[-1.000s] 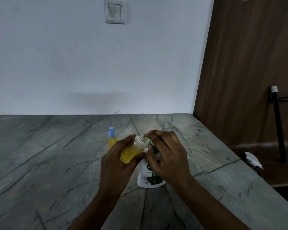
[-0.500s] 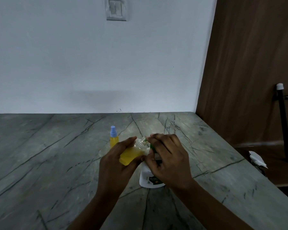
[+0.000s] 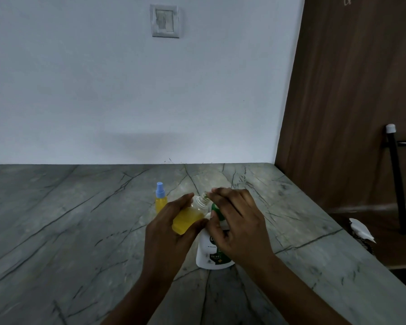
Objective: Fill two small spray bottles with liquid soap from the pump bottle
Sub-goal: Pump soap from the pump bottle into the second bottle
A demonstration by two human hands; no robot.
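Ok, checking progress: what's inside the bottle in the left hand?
Yellow liquid fills most of the bottle; its neck is open. The left hand hides its base.

Left grip (image 3: 171, 228) curled, right grip (image 3: 237, 221) beside it, fingers extended.
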